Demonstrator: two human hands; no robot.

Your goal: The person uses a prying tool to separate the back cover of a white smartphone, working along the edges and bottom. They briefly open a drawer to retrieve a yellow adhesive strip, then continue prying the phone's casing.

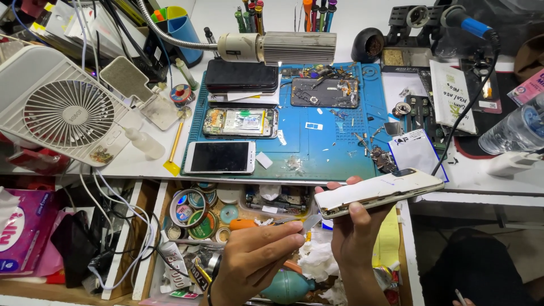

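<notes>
My right hand [354, 229] holds a white phone [391, 190] by its lower end, back side up and tilted, above an open drawer. My left hand [258, 255] pinches a thin metal pry tool [310, 222] between thumb and fingers. The blade's tip touches the phone's near corner seam. Both hands are in front of the desk edge, below the blue work mat [334, 150].
On the mat lie a white-faced phone [220, 156], an opened phone [241, 122], stacked dark phones [242, 76] and a dismantled frame [324, 92]. A white fan [68, 113] stands left, a gooseneck lamp [283, 48] overhead, a water bottle [513, 130] right. Tape rolls [190, 207] fill the drawer.
</notes>
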